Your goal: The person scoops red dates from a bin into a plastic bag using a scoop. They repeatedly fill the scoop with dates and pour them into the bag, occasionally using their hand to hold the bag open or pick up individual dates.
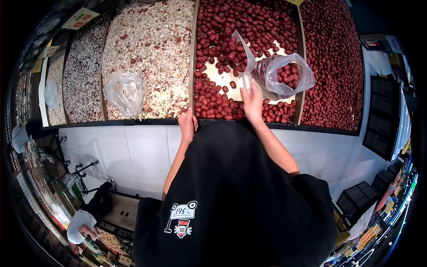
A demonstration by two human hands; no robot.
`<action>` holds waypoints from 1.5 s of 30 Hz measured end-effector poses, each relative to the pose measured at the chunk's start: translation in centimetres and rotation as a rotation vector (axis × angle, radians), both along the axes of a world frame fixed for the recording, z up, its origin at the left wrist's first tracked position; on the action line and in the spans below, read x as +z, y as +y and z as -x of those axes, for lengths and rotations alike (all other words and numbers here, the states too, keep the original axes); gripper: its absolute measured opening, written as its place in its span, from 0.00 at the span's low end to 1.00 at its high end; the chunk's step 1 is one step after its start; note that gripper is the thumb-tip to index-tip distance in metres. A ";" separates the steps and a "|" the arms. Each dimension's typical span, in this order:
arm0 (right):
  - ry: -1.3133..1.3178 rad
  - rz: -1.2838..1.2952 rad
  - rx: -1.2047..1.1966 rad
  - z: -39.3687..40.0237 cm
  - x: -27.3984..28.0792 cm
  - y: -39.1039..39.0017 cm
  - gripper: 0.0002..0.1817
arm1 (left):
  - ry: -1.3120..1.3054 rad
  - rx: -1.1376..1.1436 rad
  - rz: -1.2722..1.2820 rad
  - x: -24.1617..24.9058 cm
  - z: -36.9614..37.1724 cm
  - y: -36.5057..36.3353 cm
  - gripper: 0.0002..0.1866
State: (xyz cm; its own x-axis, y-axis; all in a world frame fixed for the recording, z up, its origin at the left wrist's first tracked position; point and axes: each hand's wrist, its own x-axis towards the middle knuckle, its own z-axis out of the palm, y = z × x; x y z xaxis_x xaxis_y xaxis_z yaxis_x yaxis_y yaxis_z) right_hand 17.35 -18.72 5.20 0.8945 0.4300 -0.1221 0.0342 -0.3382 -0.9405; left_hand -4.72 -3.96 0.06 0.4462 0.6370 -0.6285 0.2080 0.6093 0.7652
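My right hand [252,101] is closed around the handle of a clear plastic scoop [246,54]. The scoop lies tilted in a bin of red dates [218,100], with dates against its left side. Just right of it, a clear plastic bag [303,80] stands with its mouth spread, dates visible inside. Pale bin floor [218,76] shows between the dates. My left hand [188,124] is at the bin's front edge, beside the wooden divider [192,66]; its fingers are curled, thumb upward, and I see nothing in them.
Left of the divider lies a bin of mixed grains [151,49] with a crumpled plastic bag [124,94] on top. Smaller red dates [333,66] fill the bin at right. Behind me at lower left are a shopping cart [73,187] and another person [82,224].
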 end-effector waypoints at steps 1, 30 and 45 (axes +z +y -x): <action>-0.088 0.035 0.003 0.1 0.4 -0.2 0.27 | 0.006 0.005 -0.003 0.0 0.0 -0.1 0.32; -0.996 0.743 0.291 -18.7 17.2 0.8 0.20 | 0.042 -0.047 0.020 0.3 0.0 0.3 0.32; -1.170 1.114 0.551 -28.2 9.0 15.4 0.17 | -0.007 0.028 0.033 -0.1 0.0 -0.2 0.32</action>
State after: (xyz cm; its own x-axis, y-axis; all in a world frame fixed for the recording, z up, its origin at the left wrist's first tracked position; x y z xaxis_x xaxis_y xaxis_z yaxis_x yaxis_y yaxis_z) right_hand 45.56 -3.36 14.16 0.5042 0.8635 0.0098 0.8120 -0.4779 0.3351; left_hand -4.69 -4.14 -0.01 0.4332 0.6284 -0.6461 0.1854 0.6394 0.7462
